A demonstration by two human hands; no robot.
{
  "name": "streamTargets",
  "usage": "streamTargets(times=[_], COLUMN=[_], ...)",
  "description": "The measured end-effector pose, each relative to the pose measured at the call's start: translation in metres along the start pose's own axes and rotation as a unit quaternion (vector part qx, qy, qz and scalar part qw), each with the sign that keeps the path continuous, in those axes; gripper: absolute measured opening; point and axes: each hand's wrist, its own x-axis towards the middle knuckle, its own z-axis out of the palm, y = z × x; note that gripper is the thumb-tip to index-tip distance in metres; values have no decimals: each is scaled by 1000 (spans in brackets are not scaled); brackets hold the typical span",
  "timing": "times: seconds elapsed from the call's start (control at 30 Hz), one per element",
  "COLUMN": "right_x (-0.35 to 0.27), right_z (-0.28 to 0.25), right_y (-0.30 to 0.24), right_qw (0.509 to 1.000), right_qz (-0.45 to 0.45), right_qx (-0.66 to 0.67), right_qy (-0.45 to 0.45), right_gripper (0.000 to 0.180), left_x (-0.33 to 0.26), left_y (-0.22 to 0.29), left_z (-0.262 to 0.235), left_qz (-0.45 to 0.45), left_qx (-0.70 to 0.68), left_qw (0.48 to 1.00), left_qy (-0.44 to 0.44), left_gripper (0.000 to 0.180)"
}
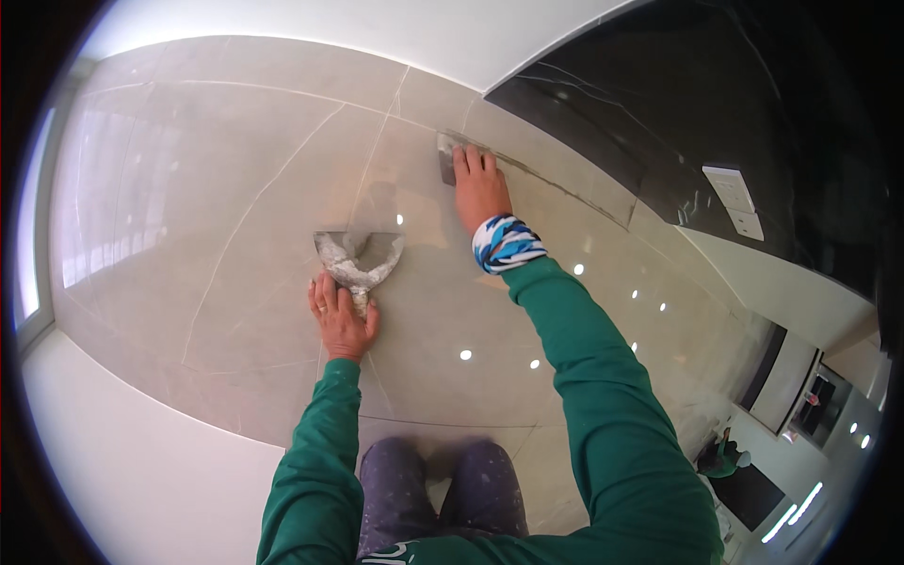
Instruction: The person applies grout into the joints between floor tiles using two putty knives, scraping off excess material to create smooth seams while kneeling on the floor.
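My left hand [341,325] is closed round the short handle of a putty knife [362,268]. Pale, crusted material coats its wide blade, which is over the glossy beige tiles [264,282]. Farther off and to the right, my right hand [483,193] grips a flat grey scraper [446,158], its fingers bent over the top. The scraper touches the tile surface near a tile joint. From there a dark smeared line of grout [556,184] runs to the right along that joint. Most of the scraper lies hidden under my fingers.
A black marbled panel [612,104] with a white socket plate [728,188] rises at the right. White walls border the tiles at the far side and lower left. A bright window [33,217] is at the left edge. Another person [720,459] is at the lower right.
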Motion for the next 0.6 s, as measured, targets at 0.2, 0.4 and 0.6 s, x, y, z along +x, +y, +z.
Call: streamTargets(times=[0.2, 0.4, 0.6], right_x=[30, 24, 61], right_z=[-21, -15, -12], right_y=[-19, -44, -59], right_qw=[996, 995, 996], right_qz=[-30, -48, -45], right_qx=[59, 44, 58], right_qy=[-65, -72, -53], right_gripper=[44, 42, 45], left_x=[-4, -4, 0], left_y=[-8, -7, -6], left_z=[-3, -5, 0], left_qz=[-14, -12, -9], left_qx=[4, -13, -12], left_qw=[1000, 1000, 1000], left_qy=[8, 5, 16], left_gripper=[42, 43, 41])
